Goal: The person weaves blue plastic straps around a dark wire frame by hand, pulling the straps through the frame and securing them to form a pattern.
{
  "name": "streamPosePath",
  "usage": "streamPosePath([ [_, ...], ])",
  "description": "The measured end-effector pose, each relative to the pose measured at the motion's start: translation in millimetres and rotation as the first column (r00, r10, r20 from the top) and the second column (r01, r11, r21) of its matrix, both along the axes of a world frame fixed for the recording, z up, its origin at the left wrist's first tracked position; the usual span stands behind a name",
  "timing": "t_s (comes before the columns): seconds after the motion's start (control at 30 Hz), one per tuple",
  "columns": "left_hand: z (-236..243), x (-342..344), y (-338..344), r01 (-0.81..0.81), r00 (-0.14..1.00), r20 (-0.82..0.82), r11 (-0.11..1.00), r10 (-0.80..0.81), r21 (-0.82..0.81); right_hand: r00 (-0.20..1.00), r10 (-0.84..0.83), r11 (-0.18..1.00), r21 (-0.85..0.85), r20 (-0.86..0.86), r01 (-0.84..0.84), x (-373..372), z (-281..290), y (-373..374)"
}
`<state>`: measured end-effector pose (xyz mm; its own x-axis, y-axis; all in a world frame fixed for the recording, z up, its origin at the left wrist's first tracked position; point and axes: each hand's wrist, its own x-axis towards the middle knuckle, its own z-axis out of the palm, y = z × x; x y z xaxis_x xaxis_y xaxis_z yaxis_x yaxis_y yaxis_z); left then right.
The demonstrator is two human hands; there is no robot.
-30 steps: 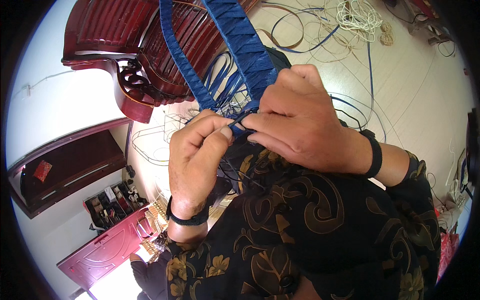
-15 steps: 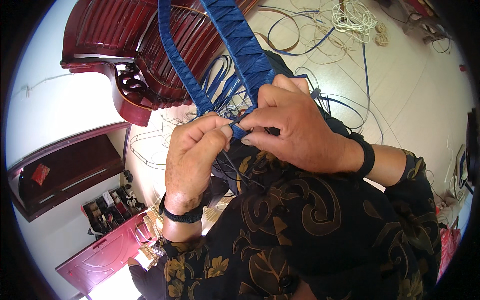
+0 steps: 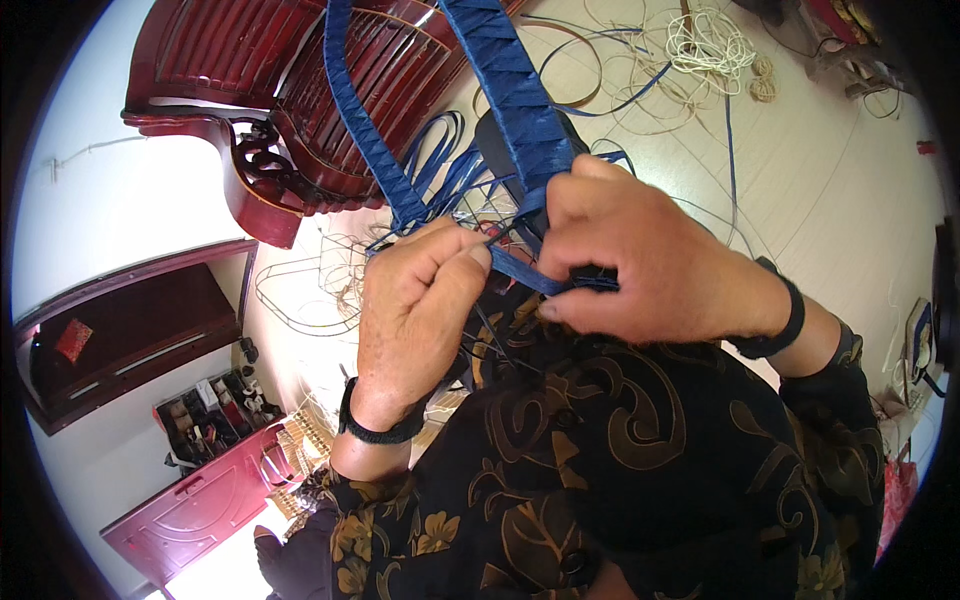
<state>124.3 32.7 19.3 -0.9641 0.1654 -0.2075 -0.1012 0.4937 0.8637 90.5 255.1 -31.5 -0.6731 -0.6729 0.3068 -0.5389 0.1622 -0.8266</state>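
So behind it all sits a dark red carved chair [image 3: 290, 90], the blue-wrapped frame [image 3: 510, 90] rises in front, and both hands, left hand [image 3: 415, 310] and right hand [image 3: 640, 265], have fingers closed pinching a flat blue strip [image 3: 525, 270] between them at its lower end.

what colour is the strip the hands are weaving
Blue strip, pinched between left hand and right hand; head view.
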Motion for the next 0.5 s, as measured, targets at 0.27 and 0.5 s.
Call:
streamPosePath([
  [0.27,-3,2,-6,-0.067,0.997,-0.028,0.997,0.067,-0.026,0.996,0.076,0.984,0.156,0.043,-0.082,14,27,85],
  [0.5,-7,-9,-7,-0.001,0.995,-0.097,1.000,-0.002,-0.030,0.999,-0.039,0.959,-0.280,0.000,0.038,56,54,251],
])
